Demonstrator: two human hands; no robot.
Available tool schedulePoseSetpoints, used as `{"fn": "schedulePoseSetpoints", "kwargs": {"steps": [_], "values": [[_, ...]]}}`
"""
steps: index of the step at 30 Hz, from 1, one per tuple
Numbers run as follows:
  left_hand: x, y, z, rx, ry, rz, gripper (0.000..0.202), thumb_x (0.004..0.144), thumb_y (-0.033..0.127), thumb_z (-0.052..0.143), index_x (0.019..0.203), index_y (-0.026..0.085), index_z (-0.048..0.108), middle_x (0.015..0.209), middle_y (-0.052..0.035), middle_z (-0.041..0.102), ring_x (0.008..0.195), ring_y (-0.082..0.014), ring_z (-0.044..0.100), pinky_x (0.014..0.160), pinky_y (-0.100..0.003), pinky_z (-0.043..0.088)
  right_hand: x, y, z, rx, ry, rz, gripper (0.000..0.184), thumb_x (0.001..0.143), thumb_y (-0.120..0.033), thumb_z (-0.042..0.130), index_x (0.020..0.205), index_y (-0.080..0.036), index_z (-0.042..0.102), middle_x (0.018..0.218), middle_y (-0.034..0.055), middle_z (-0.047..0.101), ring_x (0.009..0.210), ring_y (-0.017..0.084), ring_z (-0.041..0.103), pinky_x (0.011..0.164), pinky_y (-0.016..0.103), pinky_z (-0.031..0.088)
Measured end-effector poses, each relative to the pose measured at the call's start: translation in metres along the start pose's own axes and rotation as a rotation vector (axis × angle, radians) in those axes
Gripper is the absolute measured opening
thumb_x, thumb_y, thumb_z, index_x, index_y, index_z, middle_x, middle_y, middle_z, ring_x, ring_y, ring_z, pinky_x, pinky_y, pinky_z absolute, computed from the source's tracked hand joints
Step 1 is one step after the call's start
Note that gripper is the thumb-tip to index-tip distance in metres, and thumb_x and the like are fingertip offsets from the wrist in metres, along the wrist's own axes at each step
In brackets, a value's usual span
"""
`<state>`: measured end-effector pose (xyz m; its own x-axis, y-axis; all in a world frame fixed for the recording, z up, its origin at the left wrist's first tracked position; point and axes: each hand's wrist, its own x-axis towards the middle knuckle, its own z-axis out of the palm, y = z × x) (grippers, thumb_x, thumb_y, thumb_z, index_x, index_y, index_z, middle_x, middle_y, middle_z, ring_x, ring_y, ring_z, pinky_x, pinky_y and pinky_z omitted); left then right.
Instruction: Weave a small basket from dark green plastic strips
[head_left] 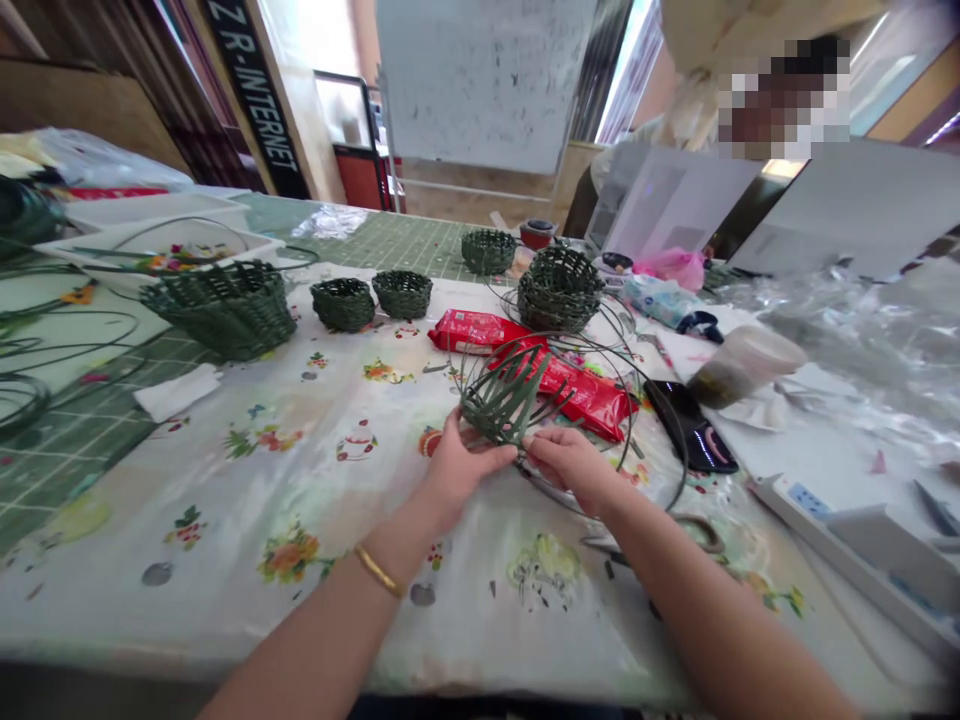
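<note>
A small, partly woven green basket (501, 400) is between my hands, its upright strips fanning up and outward. My left hand (466, 462) wraps around its near left side, thumb pointing right along the base. At the lower right of the weave, my right hand (566, 462) pinches its fingers together at a strip; the exact spot is partly hidden by the fingers. Long thin green strands loop out to the right, around my right wrist. Just behind the basket lie red plastic packets (577, 392). Scissors (604, 545) rest partly under my right forearm.
Finished green baskets stand beyond: a large one (225, 310), two small ones (343, 304) and a stack (560, 288). A phone (690, 425), a tipped plastic cup (750, 365) and a power strip (806, 505) lie to the right. A person sits across the table.
</note>
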<state>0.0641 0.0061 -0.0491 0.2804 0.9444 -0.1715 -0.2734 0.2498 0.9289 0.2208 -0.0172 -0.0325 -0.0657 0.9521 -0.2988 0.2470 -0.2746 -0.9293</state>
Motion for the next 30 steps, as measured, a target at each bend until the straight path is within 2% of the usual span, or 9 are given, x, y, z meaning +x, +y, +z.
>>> {"fn": "schedulePoseSetpoints", "kwargs": {"steps": [3, 6, 10, 15, 20, 24, 26, 28, 30], "values": [[-0.002, -0.003, 0.009, -0.112, 0.089, 0.009, 0.074, 0.058, 0.018, 0.077, 0.119, 0.022, 0.037, 0.105, -0.0063, 0.062, 0.088, -0.0163, 0.063, 0.081, -0.033, 0.050, -0.002, -0.002, 0.005, 0.044, -0.065, 0.013, 0.034, 0.076, -0.045, 0.051, 0.057, -0.017, 0.044, 0.043, -0.0092, 0.028, 0.038, 0.005, 0.017, 0.039, 0.021, 0.012], [-0.003, -0.001, 0.006, -0.128, 0.118, 0.070, 0.084, 0.056, 0.014, 0.077, 0.125, 0.026, 0.030, 0.099, -0.0037, 0.064, 0.087, -0.0159, 0.063, 0.080, -0.031, 0.051, -0.003, -0.002, 0.009, -0.043, -0.073, 0.016, 0.036, 0.079, -0.045, 0.048, 0.057, -0.018, 0.045, 0.042, -0.0094, 0.024, 0.038, 0.006, 0.017, 0.040, 0.022, 0.013], [-0.002, 0.002, 0.000, -0.154, 0.059, 0.074, 0.077, 0.056, 0.016, 0.077, 0.119, 0.028, 0.034, 0.097, -0.0034, 0.064, 0.082, -0.0190, 0.065, 0.066, -0.032, 0.055, -0.009, -0.002, 0.013, -0.343, 0.079, -0.168, 0.033, 0.082, -0.041, 0.045, 0.060, -0.017, 0.051, 0.049, -0.0050, 0.035, 0.047, 0.009, 0.032, 0.046, 0.022, 0.023], [-0.002, 0.004, -0.001, -0.204, 0.023, 0.116, 0.071, 0.055, 0.015, 0.079, 0.109, 0.024, 0.033, 0.096, -0.0045, 0.064, 0.082, -0.0178, 0.065, 0.073, -0.033, 0.053, -0.027, -0.009, 0.015, -0.532, 0.248, -0.317, 0.023, 0.085, -0.037, 0.044, 0.087, -0.018, 0.058, 0.060, -0.0022, 0.049, 0.056, 0.012, 0.041, 0.053, 0.023, 0.029], [-0.005, 0.003, 0.000, 0.095, 0.110, 0.160, 0.067, 0.053, 0.032, 0.080, 0.102, 0.021, 0.035, 0.083, -0.0032, 0.063, 0.071, -0.0162, 0.063, 0.061, -0.027, 0.051, -0.033, -0.016, 0.009, -0.359, 0.062, -0.280, 0.034, 0.084, -0.043, 0.047, 0.062, -0.017, 0.052, 0.056, -0.0032, 0.034, 0.053, 0.010, 0.031, 0.050, 0.023, 0.025], [-0.007, -0.001, -0.005, 0.450, 0.272, 0.344, 0.078, 0.048, 0.041, 0.081, 0.109, 0.020, 0.036, 0.091, -0.0030, 0.057, 0.064, -0.0099, 0.056, 0.058, -0.023, 0.047, -0.029, -0.016, -0.001, -0.128, 0.066, -0.215, 0.036, 0.078, -0.048, 0.055, 0.059, -0.017, 0.053, 0.054, -0.0042, 0.029, 0.051, 0.009, 0.024, 0.047, 0.024, 0.020], [-0.009, 0.001, -0.012, 0.565, 0.340, 0.513, 0.080, 0.049, 0.042, 0.080, 0.113, 0.021, 0.036, 0.098, -0.0038, 0.053, 0.056, -0.0055, 0.049, 0.053, -0.021, 0.045, -0.029, -0.016, -0.008, -0.087, 0.118, -0.208, 0.034, 0.075, -0.048, 0.058, 0.062, -0.017, 0.056, 0.053, -0.0043, 0.031, 0.049, 0.008, 0.023, 0.046, 0.024, 0.019], [-0.011, 0.007, -0.020, 0.622, 0.362, 0.759, 0.069, 0.056, 0.039, 0.077, 0.112, 0.022, 0.041, 0.106, -0.0054, 0.049, 0.050, -0.0018, 0.043, 0.050, -0.020, 0.043, -0.030, -0.017, -0.015, -0.065, 0.150, -0.192, 0.032, 0.075, -0.047, 0.060, 0.062, -0.017, 0.057, 0.052, -0.0048, 0.029, 0.048, 0.008, 0.021, 0.045, 0.024, 0.018], [-0.015, 0.016, -0.026, 0.678, 0.274, 0.885, 0.046, 0.066, 0.033, 0.073, 0.105, 0.022, 0.052, 0.115, -0.0074, 0.049, 0.048, -0.0004, 0.040, 0.048, -0.020, 0.043, -0.031, -0.016, -0.020, -0.047, 0.136, -0.170, 0.032, 0.075, -0.045, 0.060, 0.059, -0.018, 0.055, 0.050, -0.0055, 0.026, 0.047, 0.008, 0.020, 0.044, 0.024, 0.018]]}}
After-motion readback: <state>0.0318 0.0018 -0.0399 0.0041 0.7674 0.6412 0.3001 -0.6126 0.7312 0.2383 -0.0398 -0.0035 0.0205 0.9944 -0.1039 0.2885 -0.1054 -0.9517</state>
